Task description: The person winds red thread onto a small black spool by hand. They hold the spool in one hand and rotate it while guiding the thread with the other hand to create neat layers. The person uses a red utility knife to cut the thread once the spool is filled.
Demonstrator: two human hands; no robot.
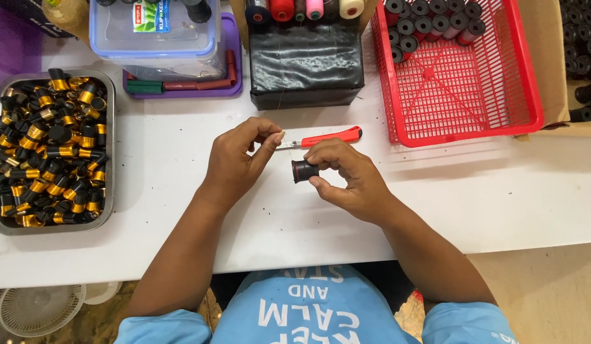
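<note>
The right hand holds a small black spool between thumb and fingers, just above the white desk, with the open end of the spool turned toward the left hand. The left hand is closed in a pinch, thumb against forefinger, right beside the spool; what it pinches is too thin to see, perhaps a thread end. Just behind both hands lies a red utility knife on the desk, its blade end near the left fingertips. On the left stands a metal tray full of black and gold spools, and on the right a red plastic basket with a few black spools in its far corner. A black box carries cones of coloured thread. To do this step well, I think the right hand should keep the spool steady and not squeeze it too much, while the left pinch stays firm and close to the spool, and both hands stay clear of the knife blade.
</note>
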